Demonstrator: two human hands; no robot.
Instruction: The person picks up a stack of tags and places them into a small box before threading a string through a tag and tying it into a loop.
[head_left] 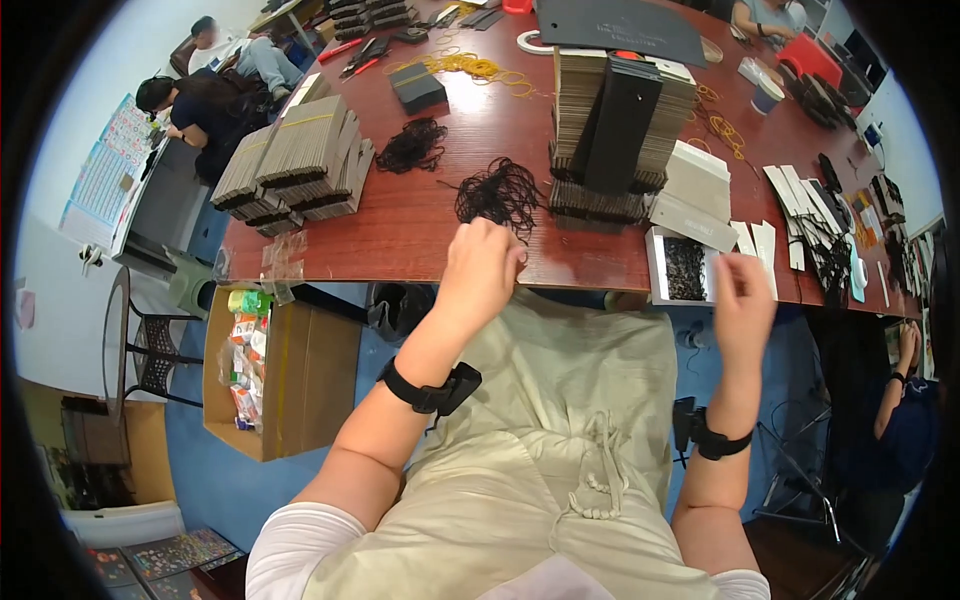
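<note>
My left hand (478, 268) is at the table's front edge, fingers curled, against the near side of a loose tangle of black cords (500, 190). Whatever its fingertips hold, if anything, is hidden. My right hand (745, 300) is raised beside a small white open box (659, 272) filled with tiny dark pieces (685, 270). Its fingers are bent together, and I cannot make out anything between them. Behind that box rises a tall stack of grey-brown cards (577, 110), with a black upright piece (624, 125) in front. A second black cord bundle (412, 146) lies farther left.
Banded stacks of grey cards (300, 150) stand at the left table edge. Yellow rubber bands (470, 65), a dark block (417, 88) and a paper cup (767, 96) lie farther back. White strips with black cords (800, 205) are right. A cardboard box (310, 380) stands below left.
</note>
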